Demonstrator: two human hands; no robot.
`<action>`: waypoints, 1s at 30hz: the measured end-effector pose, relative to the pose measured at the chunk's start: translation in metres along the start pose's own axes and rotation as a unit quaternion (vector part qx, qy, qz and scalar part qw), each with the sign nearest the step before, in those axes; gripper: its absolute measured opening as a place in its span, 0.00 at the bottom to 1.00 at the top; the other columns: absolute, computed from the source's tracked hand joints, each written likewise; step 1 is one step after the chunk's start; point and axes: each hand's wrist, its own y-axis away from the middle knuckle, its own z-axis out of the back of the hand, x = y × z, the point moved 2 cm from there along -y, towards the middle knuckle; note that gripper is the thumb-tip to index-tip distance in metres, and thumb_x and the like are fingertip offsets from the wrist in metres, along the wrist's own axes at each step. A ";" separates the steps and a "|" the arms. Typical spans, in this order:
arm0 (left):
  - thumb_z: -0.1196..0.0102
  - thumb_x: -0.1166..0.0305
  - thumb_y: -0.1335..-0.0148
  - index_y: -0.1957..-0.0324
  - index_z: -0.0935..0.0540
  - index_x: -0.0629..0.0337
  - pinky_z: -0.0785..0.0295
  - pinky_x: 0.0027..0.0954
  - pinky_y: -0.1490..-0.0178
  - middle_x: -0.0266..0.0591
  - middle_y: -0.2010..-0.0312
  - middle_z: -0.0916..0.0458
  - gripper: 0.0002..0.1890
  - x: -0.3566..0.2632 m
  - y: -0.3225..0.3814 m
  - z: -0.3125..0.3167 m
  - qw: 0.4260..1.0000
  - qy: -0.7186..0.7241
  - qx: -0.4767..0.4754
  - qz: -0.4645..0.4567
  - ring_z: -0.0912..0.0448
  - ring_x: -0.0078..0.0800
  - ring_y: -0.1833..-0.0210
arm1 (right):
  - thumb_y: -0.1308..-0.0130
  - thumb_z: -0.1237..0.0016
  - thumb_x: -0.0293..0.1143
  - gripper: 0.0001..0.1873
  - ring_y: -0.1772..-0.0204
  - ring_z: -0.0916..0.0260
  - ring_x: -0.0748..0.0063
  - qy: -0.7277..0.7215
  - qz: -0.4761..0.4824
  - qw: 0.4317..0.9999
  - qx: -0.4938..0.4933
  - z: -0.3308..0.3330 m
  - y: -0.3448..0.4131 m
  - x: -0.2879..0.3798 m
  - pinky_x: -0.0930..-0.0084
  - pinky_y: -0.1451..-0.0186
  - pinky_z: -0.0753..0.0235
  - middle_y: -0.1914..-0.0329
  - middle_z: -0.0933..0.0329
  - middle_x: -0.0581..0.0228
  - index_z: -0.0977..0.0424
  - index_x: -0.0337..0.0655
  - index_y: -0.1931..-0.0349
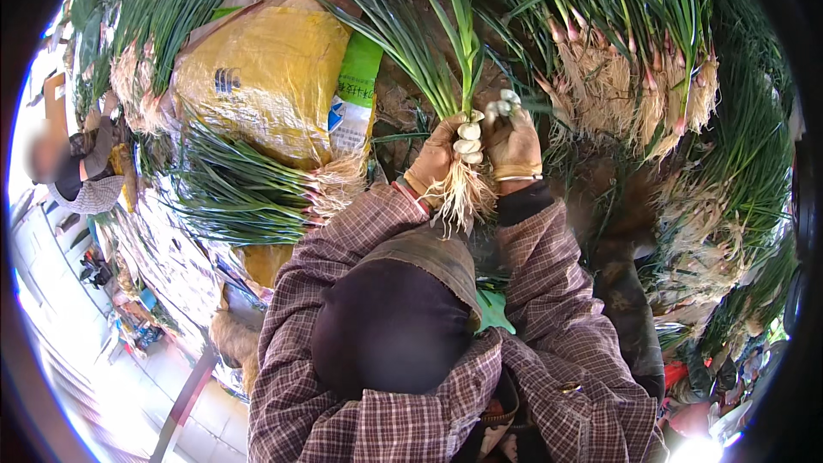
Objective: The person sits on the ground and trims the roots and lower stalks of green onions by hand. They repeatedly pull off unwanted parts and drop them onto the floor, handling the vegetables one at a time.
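My left hand (432, 164), in a tan glove, grips a small bunch of green garlic plants (460, 87). Their long leaves point away from me, and the pale roots (464, 196) hang below the fist. White pieces, seemingly covered fingertips, line the front of that grip. Close on the right is my right hand (516, 145), also gloved, with its fingers bent and white at the tips. Whether it pinches anything is unclear; a blurred green leaf shows beside it.
A larger pile of rooted plants (617, 71) lies ahead on the right. To the left, another bunch (257, 186) rests against a yellow plastic sack (270, 71) bearing writing. More plants (714, 225) line the far right. Another person (87, 170) sits at far left near pale paving (64, 283).
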 end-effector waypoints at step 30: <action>0.43 0.54 0.36 0.52 0.19 0.60 0.28 0.22 0.67 0.32 0.66 0.19 0.20 0.017 0.004 -0.029 0.850 -0.495 -0.177 -0.026 0.23 0.19 0.67 | 0.38 0.46 0.40 0.21 0.57 0.24 0.52 0.742 0.060 0.653 0.141 0.026 0.058 0.044 0.65 0.52 0.27 0.58 0.23 0.41 0.25 0.29 0.56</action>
